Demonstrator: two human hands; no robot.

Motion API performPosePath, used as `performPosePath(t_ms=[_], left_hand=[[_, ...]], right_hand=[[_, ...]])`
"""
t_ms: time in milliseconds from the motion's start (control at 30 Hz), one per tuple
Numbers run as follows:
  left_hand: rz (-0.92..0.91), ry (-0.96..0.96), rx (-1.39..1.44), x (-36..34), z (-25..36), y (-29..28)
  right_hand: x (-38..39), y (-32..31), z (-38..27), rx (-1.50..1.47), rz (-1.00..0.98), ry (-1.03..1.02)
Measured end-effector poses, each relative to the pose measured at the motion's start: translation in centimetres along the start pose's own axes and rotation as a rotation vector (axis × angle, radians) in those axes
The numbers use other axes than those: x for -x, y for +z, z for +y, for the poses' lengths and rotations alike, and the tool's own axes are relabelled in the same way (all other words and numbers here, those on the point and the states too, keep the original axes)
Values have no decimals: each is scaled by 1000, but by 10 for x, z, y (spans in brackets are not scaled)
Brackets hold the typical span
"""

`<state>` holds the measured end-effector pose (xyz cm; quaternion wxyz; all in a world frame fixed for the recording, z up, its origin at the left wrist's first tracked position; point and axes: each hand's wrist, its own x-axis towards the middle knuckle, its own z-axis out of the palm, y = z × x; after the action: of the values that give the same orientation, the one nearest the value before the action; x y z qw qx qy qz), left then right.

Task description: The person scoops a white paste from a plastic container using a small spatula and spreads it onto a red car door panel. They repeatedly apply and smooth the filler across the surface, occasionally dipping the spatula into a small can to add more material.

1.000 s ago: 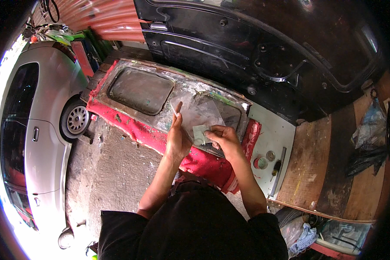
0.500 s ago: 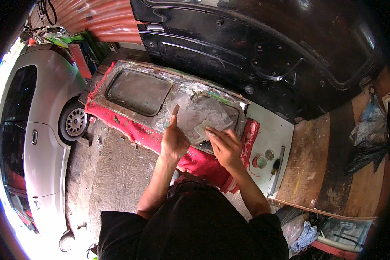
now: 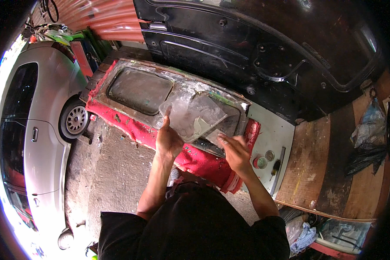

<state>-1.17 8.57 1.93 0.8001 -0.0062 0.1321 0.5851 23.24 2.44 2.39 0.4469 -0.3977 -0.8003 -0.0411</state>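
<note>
Holding a translucent sheet (image 3: 182, 113) by its near left side, the left hand (image 3: 169, 142) has one finger showing dimly through the plastic, while the rest of its fingers are hidden, so how they press cannot be told. A pale green smear of paste (image 3: 200, 126) lies on the sheet toward its right side. The right hand (image 3: 237, 152) has its fingers pinching a small flat spreader (image 3: 214, 136), which points up and left, close to the sheet's lower right edge. The sheet is held above a worn, paint-spattered panel (image 3: 165, 80) with a dark recess, and a red cloth (image 3: 132, 130) runs along the panel's near side. To the right, on a white table (image 3: 271, 130), stand an open red-rimmed can (image 3: 260, 163) and a round lid (image 3: 270, 154), near a dark-handled tool (image 3: 276, 165).
</note>
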Motion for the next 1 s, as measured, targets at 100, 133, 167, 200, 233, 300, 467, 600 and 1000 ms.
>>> performPosePath(t_ms=[100, 133, 167, 200, 233, 300, 467, 600, 1000], left_hand=[[-150, 26, -160, 7, 2, 3], [-140, 13, -168, 8, 2, 8], [-130, 1, -175, 9, 1, 14], [-120, -12, -183, 10, 0, 17], [-124, -25, -179, 10, 0, 17], [-133, -52, -171, 11, 0, 16], [-178, -108, -200, 8, 3, 8], [-189, -109, -173, 8, 2, 12], [-170, -144, -63, 7, 9, 9]], right_hand=[[-13, -11, 3, -105, 103, 290], [-16, -12, 4, -162, 144, 437], [-16, -9, 11, -272, 183, 571], [-21, -8, 18, -339, 163, 631], [-27, -10, 24, -384, 108, 665], [-30, -11, 34, -510, 20, 712], [-33, -11, 39, -708, -85, 728], [-34, -21, 42, -609, -250, 728], [-59, -30, 3, 29, 18, 267]])
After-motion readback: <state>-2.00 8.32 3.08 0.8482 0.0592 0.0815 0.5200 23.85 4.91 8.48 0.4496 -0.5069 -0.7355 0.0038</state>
